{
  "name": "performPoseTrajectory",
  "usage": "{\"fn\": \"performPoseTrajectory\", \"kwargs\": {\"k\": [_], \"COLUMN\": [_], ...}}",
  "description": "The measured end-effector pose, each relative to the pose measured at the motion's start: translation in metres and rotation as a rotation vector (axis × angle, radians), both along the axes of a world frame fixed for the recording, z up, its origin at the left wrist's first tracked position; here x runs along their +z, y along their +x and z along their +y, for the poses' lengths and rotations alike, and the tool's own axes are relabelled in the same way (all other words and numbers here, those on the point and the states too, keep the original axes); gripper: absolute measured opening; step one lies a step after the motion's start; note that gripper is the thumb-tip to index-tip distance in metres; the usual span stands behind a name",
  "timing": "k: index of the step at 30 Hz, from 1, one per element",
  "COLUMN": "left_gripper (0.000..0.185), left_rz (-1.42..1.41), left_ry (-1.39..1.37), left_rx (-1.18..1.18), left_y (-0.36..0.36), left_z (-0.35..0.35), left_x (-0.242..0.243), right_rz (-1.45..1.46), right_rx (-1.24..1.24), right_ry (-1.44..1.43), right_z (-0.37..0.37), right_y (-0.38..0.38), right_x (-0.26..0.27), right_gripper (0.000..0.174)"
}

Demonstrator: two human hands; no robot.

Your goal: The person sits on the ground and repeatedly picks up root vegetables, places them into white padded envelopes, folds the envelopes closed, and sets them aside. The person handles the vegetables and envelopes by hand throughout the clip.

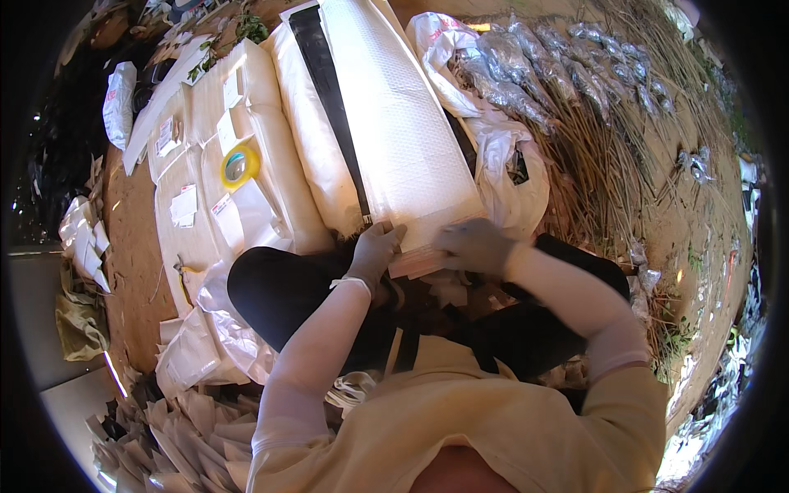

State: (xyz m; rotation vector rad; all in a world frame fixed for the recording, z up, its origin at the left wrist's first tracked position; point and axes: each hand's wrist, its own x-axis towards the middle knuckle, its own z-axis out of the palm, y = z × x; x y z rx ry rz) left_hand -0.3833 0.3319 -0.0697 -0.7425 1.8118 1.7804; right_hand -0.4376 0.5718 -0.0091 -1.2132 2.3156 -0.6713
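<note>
A long white bubble-wrap sleeve (pixel 407 117) lies in front of me, its near end by my lap with a pinkish strip (pixel 414 264) along the edge. Gloved, my left hand (pixel 375 251) pinches the near left corner of the sleeve between thumb and fingers. My right hand (pixel 473 246), also gloved and slightly blurred, lies over the near right part of that edge; whether its fingers grip it is not plain. Beneath and beside the sleeve are a black strip (pixel 327 92) and a padded white roll (pixel 311 142).
Stacks of pale mailers (pixel 265 142) stand at left, bearing a yellow tape roll (pixel 240 167) and labels. Bundled bare-stemmed plants (pixel 573 117), their ends wrapped in clear plastic, lie at right beside a white plastic bag (pixel 508 179). Brown paper pieces (pixel 185 431) heap at lower left.
</note>
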Motion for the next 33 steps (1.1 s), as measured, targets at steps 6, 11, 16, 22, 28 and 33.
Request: {"fn": "performPoseTrajectory", "kwargs": {"k": [6,11,16,22,28,33], "left_gripper": [0.051,0.057,0.061,0.031,0.037,0.044], "left_rz": [0.300,1.027,1.126,0.812,0.580,1.440], "left_ry": [-0.723,-1.445,-1.135,-0.657,-0.673,-1.328], "left_rx": [-0.715,-1.266,-1.249,-0.530,0.282,-0.453], "left_y": [-0.007,-0.064,-0.103,-0.112,-0.155,-0.161], "left_z": [-0.021,-0.035,-0.035,-0.047,-0.030,0.002], "left_x": [0.095,0.061,0.039,0.012,0.030,0.028], "right_rz": [-0.232,0.324,0.672,0.030,-0.297,-0.205], "right_rx": [-0.425,-0.190,0.247,0.001,-0.698,-0.732], "right_ry": [0.889,0.267,0.064,-0.246,-0.323,-0.127], "right_z": [0.194,0.143,0.042,0.024,-0.020,-0.029], "right_y": [-0.071,-0.106,-0.139,-0.168,-0.194,-0.195], "right_x": [0.094,-0.004,-0.027,-0.041,-0.105,-0.086], "right_gripper": [0.047,0.053,0.063,0.045,0.047,0.047]}}
